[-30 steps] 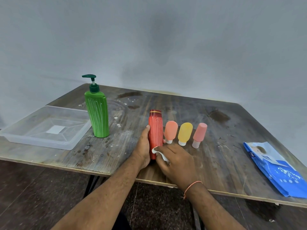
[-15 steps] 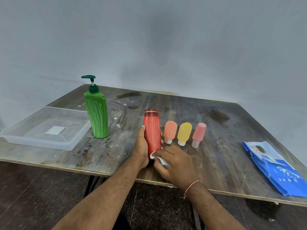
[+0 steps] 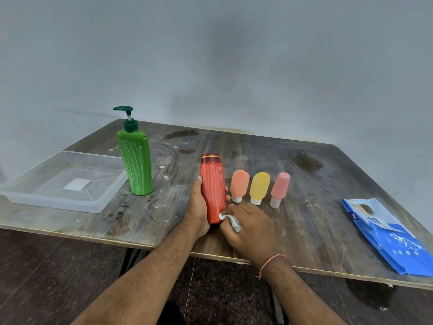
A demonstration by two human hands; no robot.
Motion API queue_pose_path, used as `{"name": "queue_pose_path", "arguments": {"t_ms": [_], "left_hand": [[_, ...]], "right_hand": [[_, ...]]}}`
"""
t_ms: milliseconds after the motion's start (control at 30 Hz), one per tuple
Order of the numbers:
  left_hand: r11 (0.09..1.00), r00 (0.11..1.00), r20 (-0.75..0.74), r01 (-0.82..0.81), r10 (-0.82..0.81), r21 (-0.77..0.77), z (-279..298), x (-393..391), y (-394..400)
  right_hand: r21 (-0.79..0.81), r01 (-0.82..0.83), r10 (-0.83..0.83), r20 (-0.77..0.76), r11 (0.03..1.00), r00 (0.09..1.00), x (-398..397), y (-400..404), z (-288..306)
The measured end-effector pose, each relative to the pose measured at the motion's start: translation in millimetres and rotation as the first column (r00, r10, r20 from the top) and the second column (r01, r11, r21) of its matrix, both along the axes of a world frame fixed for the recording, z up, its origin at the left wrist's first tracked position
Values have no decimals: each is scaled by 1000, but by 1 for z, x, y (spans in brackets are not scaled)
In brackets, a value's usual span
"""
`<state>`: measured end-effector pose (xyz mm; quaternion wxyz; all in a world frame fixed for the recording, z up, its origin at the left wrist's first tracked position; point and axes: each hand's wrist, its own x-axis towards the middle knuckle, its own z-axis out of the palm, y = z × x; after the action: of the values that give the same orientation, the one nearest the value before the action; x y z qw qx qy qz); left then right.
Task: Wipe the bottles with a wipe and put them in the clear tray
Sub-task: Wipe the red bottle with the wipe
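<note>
Left hand (image 3: 199,207) grips red bottle (image 3: 212,188) — clear tray (image 3: 70,202) holds no bottles.

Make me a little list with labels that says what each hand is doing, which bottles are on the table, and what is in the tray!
left hand: grips the red bottle, tilted, near the table's front edge
right hand: presses a white wipe on the red bottle's lower end
waiting bottles: green pump bottle; orange, yellow and pink small bottles standing cap-down in a row
clear tray: no bottles inside yet
wipes pack: blue, lying flat at the right
</note>
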<state>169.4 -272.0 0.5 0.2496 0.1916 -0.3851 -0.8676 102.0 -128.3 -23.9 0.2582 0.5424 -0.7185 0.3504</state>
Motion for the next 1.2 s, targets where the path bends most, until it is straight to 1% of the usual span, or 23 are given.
{"name": "queue_pose_path", "arguments": {"t_ms": [200,367,533,567,700,867,933,1033,1200], "left_hand": [[998,999,-45,2,1,57,3,1,3],[998,998,-51,-18,21,61,3,0,3],[997,998,-50,-22,25,72,1,0,1],[997,998,-55,-20,25,76,1,0,1],[998,998,-49,-24,27,60,3,1,3],[999,999,-36,-12,14,49,0,2,1],[999,999,-44,-15,16,43,2,2,2],[1000,999,-47,-16,17,14,3,2,4],[1000,1000,-19,-8,8,-1,1,2,3]], "right_hand": [[-4,-79,79,34,997,996,1,4,4],[7,39,-39,68,999,997,-1,0,0],[-1,-71,70,62,998,996,0,4,2],[-1,-64,64,61,998,996,0,4,1],[18,52,-53,75,998,996,-3,1,-1],[-5,-51,52,106,999,993,-1,4,2],[-15,-20,21,115,1000,993,-3,2,0],[9,47,-48,95,999,994,-5,0,-2],[-32,-51,54,95,998,994,-3,4,3]]}}
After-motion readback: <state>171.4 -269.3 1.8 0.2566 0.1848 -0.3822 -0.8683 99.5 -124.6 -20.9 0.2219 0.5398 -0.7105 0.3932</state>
